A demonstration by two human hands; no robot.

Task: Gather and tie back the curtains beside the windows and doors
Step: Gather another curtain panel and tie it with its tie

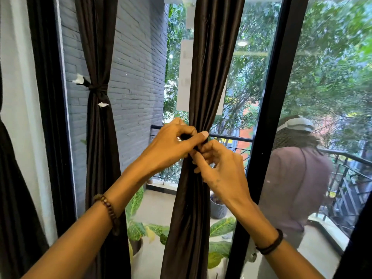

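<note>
A dark brown curtain (213, 77) hangs in the middle of the glass, bunched narrow at waist height. My left hand (173, 143) and my right hand (219, 168) meet at that gathered spot, both pinching a dark tie band (199, 147) wrapped around the fabric; most of the band is hidden by my fingers. To the left hangs a second dark curtain (98, 137), cinched by a knotted tie (98, 90) with white ends.
Black window frames (269, 117) stand right of the middle curtain and at the far left (50, 117). Leafy potted plants (136, 228) sit low behind the glass. A person's reflection (291, 178) shows in the right pane. Another dark curtain (16, 198) fills the left edge.
</note>
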